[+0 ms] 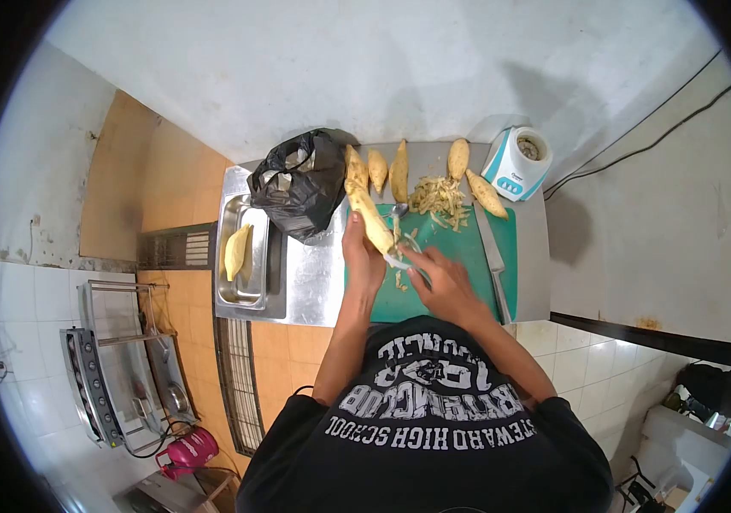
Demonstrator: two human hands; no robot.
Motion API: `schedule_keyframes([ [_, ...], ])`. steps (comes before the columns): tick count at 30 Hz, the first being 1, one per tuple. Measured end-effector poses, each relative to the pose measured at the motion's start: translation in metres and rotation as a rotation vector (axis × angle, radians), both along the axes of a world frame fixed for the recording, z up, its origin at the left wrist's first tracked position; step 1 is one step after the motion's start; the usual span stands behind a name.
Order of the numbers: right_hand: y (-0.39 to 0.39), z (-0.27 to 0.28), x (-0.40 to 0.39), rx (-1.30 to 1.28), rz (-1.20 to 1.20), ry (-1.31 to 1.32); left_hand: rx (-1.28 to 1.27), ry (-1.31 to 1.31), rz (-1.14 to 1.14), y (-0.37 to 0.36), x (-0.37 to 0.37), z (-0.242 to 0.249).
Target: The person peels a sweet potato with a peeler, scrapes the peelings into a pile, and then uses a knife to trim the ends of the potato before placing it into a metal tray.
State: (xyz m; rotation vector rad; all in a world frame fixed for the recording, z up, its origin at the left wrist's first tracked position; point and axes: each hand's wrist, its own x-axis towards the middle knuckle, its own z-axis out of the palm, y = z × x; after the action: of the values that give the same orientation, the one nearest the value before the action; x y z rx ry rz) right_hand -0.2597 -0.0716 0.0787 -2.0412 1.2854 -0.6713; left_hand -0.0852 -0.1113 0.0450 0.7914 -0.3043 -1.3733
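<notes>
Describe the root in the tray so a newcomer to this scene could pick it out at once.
On the steel counter, go past the black bag to the metal tray at the person's left. The root lies alone in it. It looks peeled to smooth yellow, while the roots by the wall have tan skin.

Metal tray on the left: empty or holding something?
Holding something: one peeled tuber lies inside the metal tray, with bare metal visible beside it.
</notes>
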Motion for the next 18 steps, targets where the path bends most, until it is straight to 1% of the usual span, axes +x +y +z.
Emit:
schedule_keyframes([
  [3, 0.013, -0.018, -0.012, 0.031, 0.059, -0.008, -0.072, 0.014, 0.033, -0.005, 0.015, 0.004],
  [5, 0.013, -0.024, -0.019, 0.030, -0.016, -0.026, -0.037, 0.020, 0.055, -0.006, 0.015, 0.005],
  [9, -0.019, 0.019, -0.007, 0.009, -0.054, -0.057, -0.010, 0.045, -0.022, 0.004, -0.004, 0.003],
  [10, -0.027, 0.025, -0.002, -0.016, -0.040, -0.025, -0.012, 0.055, -0.052, 0.005, -0.010, 0.005],
  [12, -0.032, 0.028, 0.006, -0.046, -0.026, 0.006, -0.035, 0.057, -0.110, 0.006, -0.014, 0.005],
  [15, -0.033, 0.026, 0.013, -0.104, 0.016, 0.030, -0.047, 0.054, -0.100, 0.004, -0.011, 0.001],
  [18, -0.025, 0.024, 0.014, -0.027, 0.016, 0.045, -0.010, 0.071, -0.091, 0.010, -0.011, 0.000],
])
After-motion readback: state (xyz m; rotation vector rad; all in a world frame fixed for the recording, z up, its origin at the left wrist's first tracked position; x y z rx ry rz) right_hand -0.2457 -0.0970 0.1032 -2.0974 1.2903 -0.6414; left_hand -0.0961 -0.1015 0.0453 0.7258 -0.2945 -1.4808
